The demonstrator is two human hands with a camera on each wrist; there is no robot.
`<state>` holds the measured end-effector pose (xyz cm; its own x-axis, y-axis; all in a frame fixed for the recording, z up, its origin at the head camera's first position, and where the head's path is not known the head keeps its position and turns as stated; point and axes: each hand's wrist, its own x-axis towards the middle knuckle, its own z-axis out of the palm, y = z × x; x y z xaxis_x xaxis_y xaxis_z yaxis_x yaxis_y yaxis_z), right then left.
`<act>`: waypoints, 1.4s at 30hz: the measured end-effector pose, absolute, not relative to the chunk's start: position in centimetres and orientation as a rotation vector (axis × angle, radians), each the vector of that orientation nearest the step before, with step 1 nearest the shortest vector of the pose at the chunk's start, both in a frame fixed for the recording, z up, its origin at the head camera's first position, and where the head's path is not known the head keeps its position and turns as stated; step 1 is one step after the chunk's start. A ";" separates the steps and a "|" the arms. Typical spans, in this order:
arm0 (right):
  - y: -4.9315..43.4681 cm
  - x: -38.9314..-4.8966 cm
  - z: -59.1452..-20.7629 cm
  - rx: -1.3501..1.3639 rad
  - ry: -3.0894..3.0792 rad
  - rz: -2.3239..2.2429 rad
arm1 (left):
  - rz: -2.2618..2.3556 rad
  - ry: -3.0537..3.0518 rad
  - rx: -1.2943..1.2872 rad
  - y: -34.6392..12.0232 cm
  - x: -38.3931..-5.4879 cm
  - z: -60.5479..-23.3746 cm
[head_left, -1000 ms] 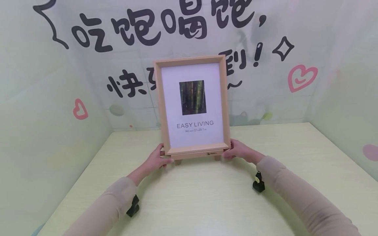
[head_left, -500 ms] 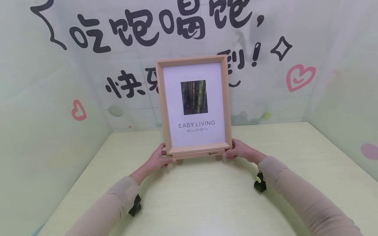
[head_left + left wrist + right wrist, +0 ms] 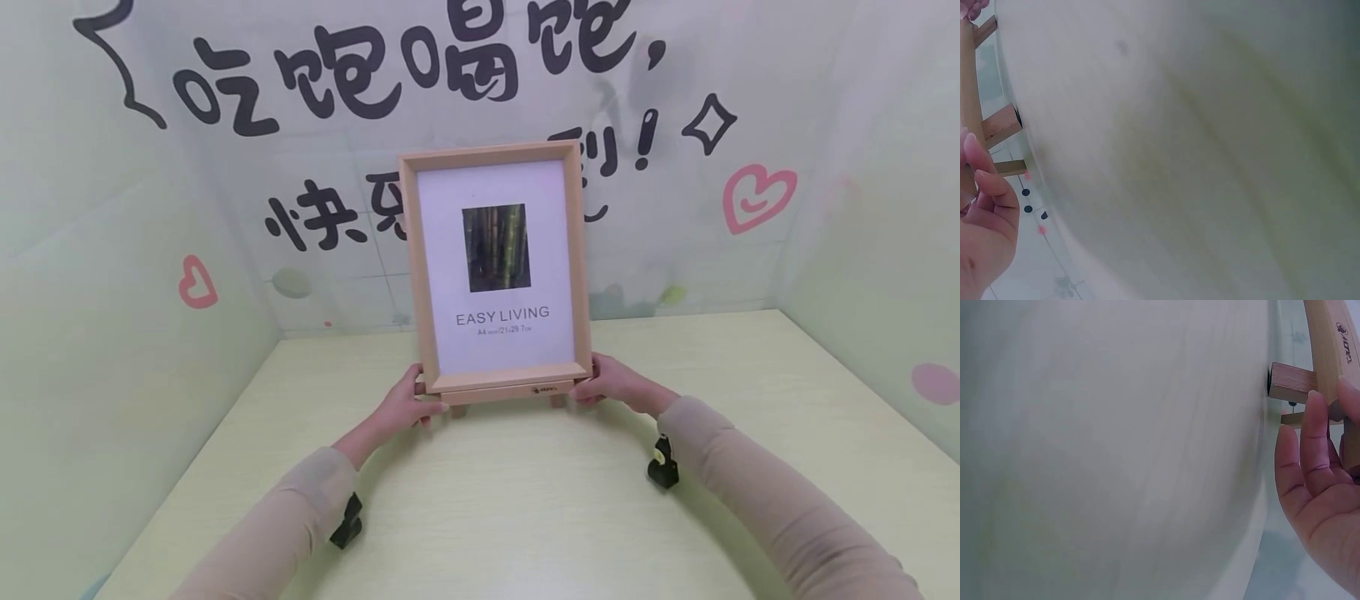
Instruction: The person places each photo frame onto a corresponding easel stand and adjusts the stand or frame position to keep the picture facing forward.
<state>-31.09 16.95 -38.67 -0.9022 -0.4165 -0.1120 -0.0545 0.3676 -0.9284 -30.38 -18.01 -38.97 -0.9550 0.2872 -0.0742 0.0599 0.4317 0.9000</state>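
Observation:
A pale wooden picture frame (image 3: pixel 579 267) stands upright, leaning back slightly, with a bamboo photo and "EASY LIVING" printed on its white sheet. It rests on the ledge (image 3: pixel 502 393) of a small wooden tabletop easel. My left hand (image 3: pixel 401 404) grips the easel at the ledge's left end, by the frame's lower corner. At the opposite end my right hand (image 3: pixel 618 385) pinches it, thumb in front. The right wrist view shows the ledge's dark logo (image 3: pixel 1342 339) and a stubby easel leg (image 3: pixel 1292 382) near the fingers. Another leg (image 3: pixel 1002 125) appears in the left wrist view.
The light wood table (image 3: pixel 495 500) spreads around the easel. Behind it hangs a white backdrop (image 3: pixel 330 292) with black lettering, and pale side walls (image 3: pixel 90 350) flank the table. Black wrist devices (image 3: pixel 347 523) hang beneath both forearms.
The picture frame, easel and both hands have shifted slightly right against the backdrop. The head view has turned a little, so the backdrop sits further left. Both hands keep their hold.

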 end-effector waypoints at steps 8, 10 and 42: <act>17.1 -31.1 -38.7 -0.411 2.309 -1.548 | 1.528 2.475 0.301 -17.7 -30.2 -38.6; 17.2 -31.1 -38.8 -0.403 2.310 -1.551 | 1.529 2.478 0.293 -17.6 -30.2 -38.6; 16.6 -29.8 -39.2 -0.143 1.949 -1.789 | 1.460 2.421 0.146 -17.6 -30.1 -39.5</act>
